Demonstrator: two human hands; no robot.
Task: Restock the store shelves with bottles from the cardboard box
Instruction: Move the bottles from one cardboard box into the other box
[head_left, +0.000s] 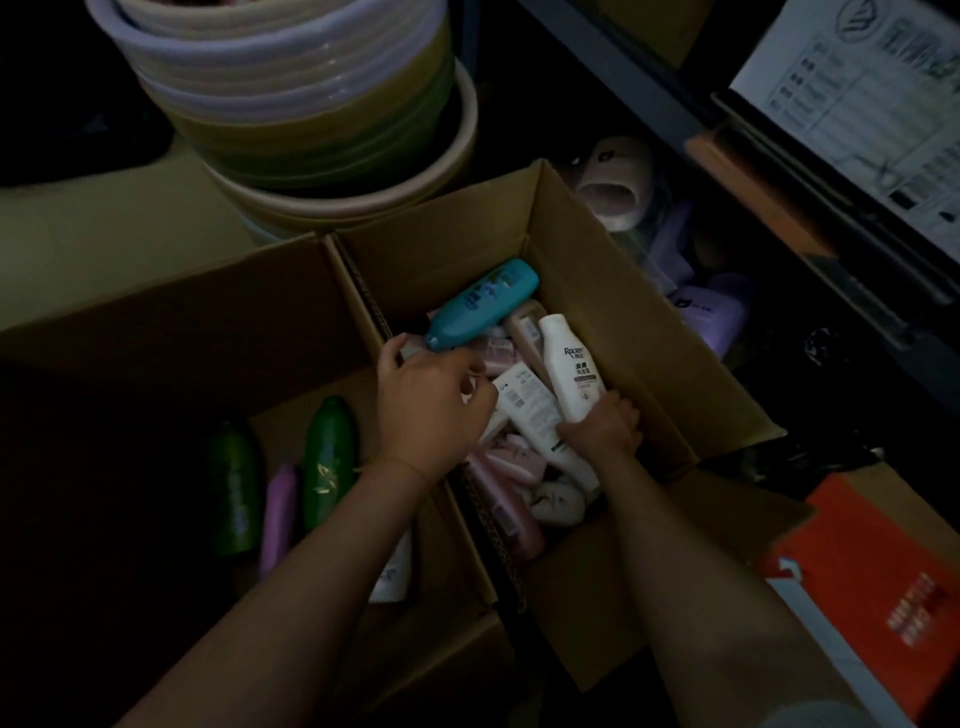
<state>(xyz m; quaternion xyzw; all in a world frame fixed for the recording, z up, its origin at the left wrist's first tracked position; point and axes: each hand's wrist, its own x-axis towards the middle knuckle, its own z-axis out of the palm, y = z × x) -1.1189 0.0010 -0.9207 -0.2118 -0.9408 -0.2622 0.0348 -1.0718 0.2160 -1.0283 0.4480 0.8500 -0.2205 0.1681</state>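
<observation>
An open cardboard box in the middle holds several bottles, mostly pink and white. My left hand grips the cap end of a teal bottle, which slants up over the pile. My right hand grips the lower end of a white bottle that stands tilted among the others. A second white bottle with a barcode lies between my hands.
A second open box on the left holds two green bottles and a purple one. Stacked basins stand behind. Dark shelving with purple packs runs along the right. An orange box lies lower right.
</observation>
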